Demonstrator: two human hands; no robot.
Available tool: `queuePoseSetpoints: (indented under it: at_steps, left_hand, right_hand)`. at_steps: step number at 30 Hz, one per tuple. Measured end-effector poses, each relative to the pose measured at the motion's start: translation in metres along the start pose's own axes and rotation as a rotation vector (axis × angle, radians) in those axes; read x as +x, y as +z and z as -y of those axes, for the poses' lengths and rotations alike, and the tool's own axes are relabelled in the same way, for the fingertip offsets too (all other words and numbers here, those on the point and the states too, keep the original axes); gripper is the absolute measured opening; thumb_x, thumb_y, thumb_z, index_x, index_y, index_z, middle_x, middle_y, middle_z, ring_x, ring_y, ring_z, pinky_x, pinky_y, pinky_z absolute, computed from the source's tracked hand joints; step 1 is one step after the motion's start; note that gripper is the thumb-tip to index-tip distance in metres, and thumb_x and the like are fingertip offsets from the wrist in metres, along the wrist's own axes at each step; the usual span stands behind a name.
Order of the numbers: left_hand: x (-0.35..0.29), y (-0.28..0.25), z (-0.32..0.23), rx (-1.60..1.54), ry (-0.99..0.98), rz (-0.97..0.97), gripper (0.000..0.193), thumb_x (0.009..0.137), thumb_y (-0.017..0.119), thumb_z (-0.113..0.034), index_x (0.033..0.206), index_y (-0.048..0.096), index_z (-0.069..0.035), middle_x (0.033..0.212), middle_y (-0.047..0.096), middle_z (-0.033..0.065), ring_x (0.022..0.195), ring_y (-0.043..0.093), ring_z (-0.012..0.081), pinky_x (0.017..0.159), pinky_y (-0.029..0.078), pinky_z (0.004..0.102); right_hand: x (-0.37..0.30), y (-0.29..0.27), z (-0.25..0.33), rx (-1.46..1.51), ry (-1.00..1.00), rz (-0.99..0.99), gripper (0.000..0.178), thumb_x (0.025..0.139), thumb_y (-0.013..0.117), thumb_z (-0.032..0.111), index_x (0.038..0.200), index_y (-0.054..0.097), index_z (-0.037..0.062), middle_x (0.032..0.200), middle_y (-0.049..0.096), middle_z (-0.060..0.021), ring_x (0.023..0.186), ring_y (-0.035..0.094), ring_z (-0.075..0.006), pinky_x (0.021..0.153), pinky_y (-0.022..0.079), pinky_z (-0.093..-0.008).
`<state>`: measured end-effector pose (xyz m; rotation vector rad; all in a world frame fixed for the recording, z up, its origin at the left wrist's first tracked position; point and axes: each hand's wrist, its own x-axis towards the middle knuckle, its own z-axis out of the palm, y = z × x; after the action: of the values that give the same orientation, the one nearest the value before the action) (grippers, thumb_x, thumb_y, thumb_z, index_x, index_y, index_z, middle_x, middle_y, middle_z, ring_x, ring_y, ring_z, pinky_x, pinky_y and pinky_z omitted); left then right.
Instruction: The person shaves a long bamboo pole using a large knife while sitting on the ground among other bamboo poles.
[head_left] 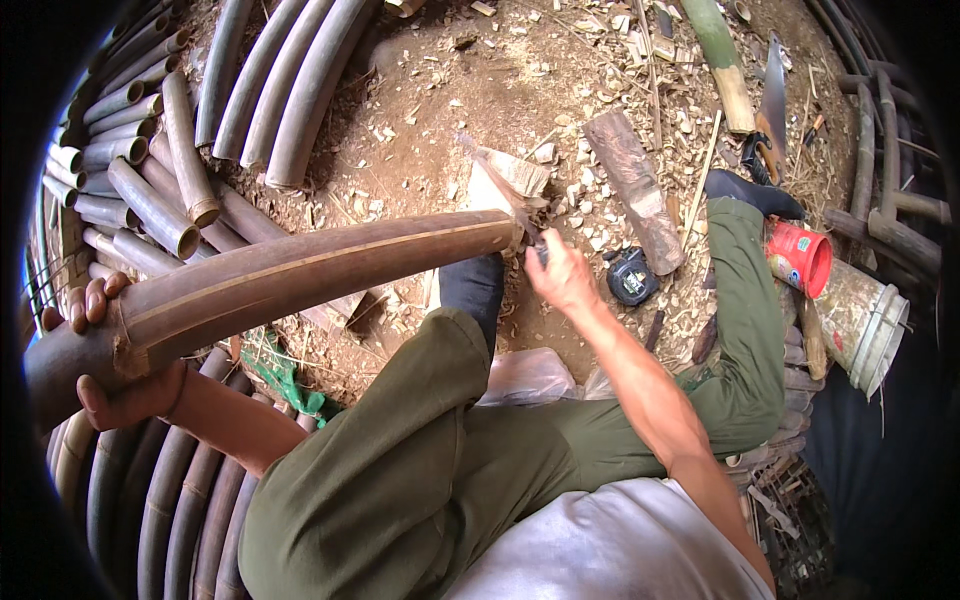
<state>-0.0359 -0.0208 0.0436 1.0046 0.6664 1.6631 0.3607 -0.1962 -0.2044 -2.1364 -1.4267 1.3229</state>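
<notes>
My left hand (150, 392) is wrapped round the thick near end of a brown bamboo pole (320, 265), with fingers over the top and thumb below. The pole slants across my view, and a pale strip runs along its length. Its far end lies above my left foot (472, 290), close to my right hand (562, 272). That hand is closed on the dark handle of what looks like a knife (522, 212); its blade is blurred. Behind the blade is a pale chopped wood block (515, 172).
Bamboo poles lie stacked at left (135, 150) and beneath me (180, 490). A bark-covered log (635, 190), tape measure (632, 277), handsaw (772, 110), red tub (800, 258) and dirty white bucket (868, 325) are to the right. Wood chips litter the dirt floor (430, 130).
</notes>
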Motion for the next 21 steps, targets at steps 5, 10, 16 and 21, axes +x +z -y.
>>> queuePoseSetpoints:
  at_steps: [5,10,16,21]
  left_hand:
    - [-0.005,-0.011,-0.006,-0.063,-0.044,0.02,0.056,0.054,0.066,-0.025,0.1,0.041,-0.005,0.094,0.044,0.0065,0.091,0.047,0.0208,0.095,0.034,0.0377]
    - [0.0,-0.002,-0.002,-0.15,-0.024,0.082,0.057,0.051,0.068,-0.027,0.097,0.041,-0.007,0.092,0.045,0.0034,0.087,0.048,0.0182,0.091,0.035,0.0349]
    - [-0.002,-0.008,-0.004,-0.12,-0.041,0.083,0.059,0.052,0.067,-0.029,0.1,0.041,-0.005,0.093,0.045,0.0046,0.089,0.048,0.0186,0.091,0.035,0.0353]
    - [-0.008,0.003,-0.007,0.1,-0.004,-0.011,0.062,0.06,0.061,-0.029,0.113,0.043,-0.003,0.097,0.044,0.0103,0.096,0.047,0.0231,0.098,0.033,0.0416]
  right_hand:
    - [-0.016,-0.025,0.044,0.227,-0.278,-0.285,0.03,0.092,0.057,0.027,0.103,0.051,0.0,0.064,0.058,-0.0108,0.055,0.061,-0.0247,0.049,0.047,-0.0353]
    - [-0.007,-0.018,0.047,0.236,-0.514,-0.426,0.027,0.091,0.058,0.023,0.1,0.051,-0.0017,0.062,0.059,-0.011,0.049,0.059,-0.0175,0.045,0.047,-0.0325]
    - [-0.008,-0.018,0.028,0.136,-0.267,-0.174,0.031,0.092,0.055,0.029,0.092,0.05,-0.0014,0.059,0.058,-0.012,0.048,0.059,-0.0236,0.045,0.045,-0.0357]
    - [-0.012,-0.032,0.065,0.405,-0.523,-0.483,0.029,0.091,0.058,0.024,0.1,0.051,-0.002,0.067,0.059,-0.0086,0.049,0.059,-0.0191,0.048,0.05,-0.0331]
